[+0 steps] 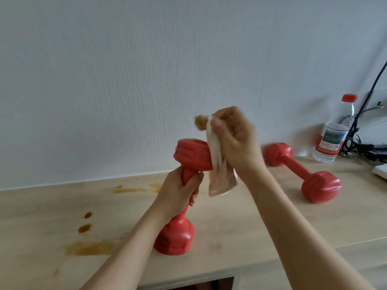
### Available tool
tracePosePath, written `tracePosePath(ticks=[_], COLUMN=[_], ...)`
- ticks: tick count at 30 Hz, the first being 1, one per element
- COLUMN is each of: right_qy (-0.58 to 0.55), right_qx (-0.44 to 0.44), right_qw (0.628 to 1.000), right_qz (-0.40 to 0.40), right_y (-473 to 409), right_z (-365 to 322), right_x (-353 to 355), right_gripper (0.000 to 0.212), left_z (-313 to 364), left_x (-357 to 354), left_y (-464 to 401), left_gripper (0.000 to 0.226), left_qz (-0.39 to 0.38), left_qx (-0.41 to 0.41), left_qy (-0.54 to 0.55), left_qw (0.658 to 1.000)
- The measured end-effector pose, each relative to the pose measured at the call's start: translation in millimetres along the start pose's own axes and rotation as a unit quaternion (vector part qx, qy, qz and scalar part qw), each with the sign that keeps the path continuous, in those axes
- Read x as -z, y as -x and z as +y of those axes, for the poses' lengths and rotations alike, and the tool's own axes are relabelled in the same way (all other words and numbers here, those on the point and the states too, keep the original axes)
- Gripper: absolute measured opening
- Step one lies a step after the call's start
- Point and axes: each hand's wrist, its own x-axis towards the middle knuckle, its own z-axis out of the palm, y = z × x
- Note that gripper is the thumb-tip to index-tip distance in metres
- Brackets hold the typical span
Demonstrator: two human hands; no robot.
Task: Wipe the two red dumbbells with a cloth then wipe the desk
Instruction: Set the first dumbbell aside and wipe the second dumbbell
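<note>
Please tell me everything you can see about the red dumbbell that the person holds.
The held dumbbell is red and looks like smooth plastic, with two ribbed heads joined by a thin handle. It stands tilted, its lower head on the wooden desk. The left hand grips the handle. The cloth, held by the right hand, touches its upper head.

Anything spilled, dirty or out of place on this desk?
Yes. Brown liquid stains lie on the desk at its left, with a smear near the wall. The cloth in the right hand is brown-soiled too.
</note>
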Motion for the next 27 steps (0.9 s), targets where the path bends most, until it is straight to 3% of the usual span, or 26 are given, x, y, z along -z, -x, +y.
tracePosePath(ticks=[5, 7, 12, 15, 18, 21, 23, 27], right_qy=[0.161, 0.196, 0.224, 0.19, 0.189, 0.2, 0.222, 0.24], right_qx=[-0.105, -0.071, 0.106, 0.084, 0.035, 0.002, 0.025, 0.095], right_qw=[0.981, 0.977, 0.964, 0.977, 0.981, 0.98, 0.975, 0.966], right_qz=[-0.024, -0.045, -0.1, -0.05, -0.003, 0.021, 0.02, -0.014], right_y=[5, 11, 34, 33, 31, 32, 33, 30], right_z=[7, -2, -2, 7, 14, 19, 16, 3], right_x=[-2, -5, -22, -20, -12, -8, -11, -18], right_gripper=[0.019, 0.025, 0.025, 0.029, 0.017, 0.023, 0.018, 0.03], left_z=[1, 1, -1, 1, 0, -1, -1, -3], left_x=[1, 1, 5, 3, 1, 2, 3, 1], left_y=[1, 0, -1, 0, 1, 1, 0, 0], left_gripper=[0.026, 0.026, 0.023, 0.023, 0.022, 0.023, 0.023, 0.023], left_qz=[-0.006, 0.006, 0.038, 0.033, 0.035, 0.036, 0.038, 0.031], left_qx=[-0.01, -0.001, 0.016, 0.003, 0.0, 0.004, 0.011, 0.008], left_qy=[-0.023, -0.017, -0.013, -0.037, -0.039, -0.042, -0.047, -0.055], left_qw=[1.0, 1.0, 0.999, 0.999, 0.999, 0.998, 0.998, 0.998])
